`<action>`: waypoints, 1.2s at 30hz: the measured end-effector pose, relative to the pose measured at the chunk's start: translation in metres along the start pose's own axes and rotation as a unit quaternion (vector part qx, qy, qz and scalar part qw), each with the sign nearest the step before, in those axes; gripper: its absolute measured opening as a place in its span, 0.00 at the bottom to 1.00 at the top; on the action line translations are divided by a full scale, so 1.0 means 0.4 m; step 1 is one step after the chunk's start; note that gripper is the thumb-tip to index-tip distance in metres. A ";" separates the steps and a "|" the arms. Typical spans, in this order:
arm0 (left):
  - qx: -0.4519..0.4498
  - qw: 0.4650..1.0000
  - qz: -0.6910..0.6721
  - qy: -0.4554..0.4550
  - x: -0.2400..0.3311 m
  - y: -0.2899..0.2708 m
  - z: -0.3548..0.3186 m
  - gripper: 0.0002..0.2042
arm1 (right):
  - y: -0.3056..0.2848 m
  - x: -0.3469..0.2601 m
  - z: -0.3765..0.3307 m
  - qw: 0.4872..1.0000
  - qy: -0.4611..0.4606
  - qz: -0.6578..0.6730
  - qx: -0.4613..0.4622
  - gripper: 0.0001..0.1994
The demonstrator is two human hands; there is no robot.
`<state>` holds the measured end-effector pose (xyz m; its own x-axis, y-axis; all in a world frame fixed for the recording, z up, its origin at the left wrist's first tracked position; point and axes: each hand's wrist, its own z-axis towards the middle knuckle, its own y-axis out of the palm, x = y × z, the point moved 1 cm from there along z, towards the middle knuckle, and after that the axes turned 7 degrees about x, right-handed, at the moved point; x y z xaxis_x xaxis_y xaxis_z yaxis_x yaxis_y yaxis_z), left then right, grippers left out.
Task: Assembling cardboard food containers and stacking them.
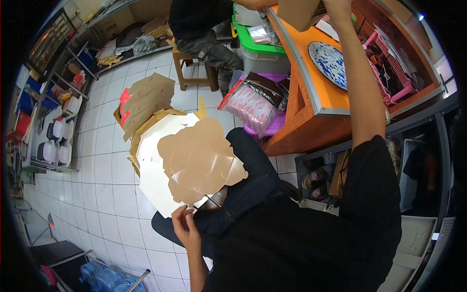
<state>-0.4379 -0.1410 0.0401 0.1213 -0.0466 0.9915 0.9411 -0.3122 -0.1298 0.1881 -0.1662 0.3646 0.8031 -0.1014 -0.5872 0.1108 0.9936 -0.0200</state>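
Observation:
A flat brown die-cut cardboard blank [199, 160] with scalloped edges and creases lies over a larger white board [151, 146] on my lap. My left hand [185, 225] is at the near corner of the white board, its fingers closed on that edge. My right arm stretches far over the orange table. At the top edge of the view, my right hand [337, 7] is beside a folded brown cardboard piece [297, 15]. The picture's edge cuts off its fingers, so its grip is hidden.
A blue-and-white speckled plate [327, 63] and a pink rack [396, 73] are on the orange table [318, 100]. Another person sits on a brown stool [181, 68]. A bagged pink bundle [255, 104] stands by a green-lidded bin [262, 47]. An upright cardboard box [148, 100] rises beyond the board.

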 end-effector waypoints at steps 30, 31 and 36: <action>-0.009 0.985 0.133 0.110 -0.021 -0.090 0.151 0.17 | -0.261 0.203 -0.092 0.974 -0.079 -0.196 -0.079 0.47; -0.009 0.985 0.137 0.104 -0.024 -0.102 0.151 0.17 | -0.293 0.179 -0.133 0.970 -0.092 -0.205 -0.088 0.44; 0.032 0.943 0.282 0.174 -0.051 -0.137 0.074 0.18 | -0.369 -0.023 -0.331 0.945 -0.176 -0.232 -0.152 0.29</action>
<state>-0.4825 -0.0949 0.0271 0.5071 -0.5007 0.7015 0.7765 -0.0879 -0.6240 0.0871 -0.3056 0.2658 0.8604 -0.4858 -0.1540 0.3679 0.8012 -0.4719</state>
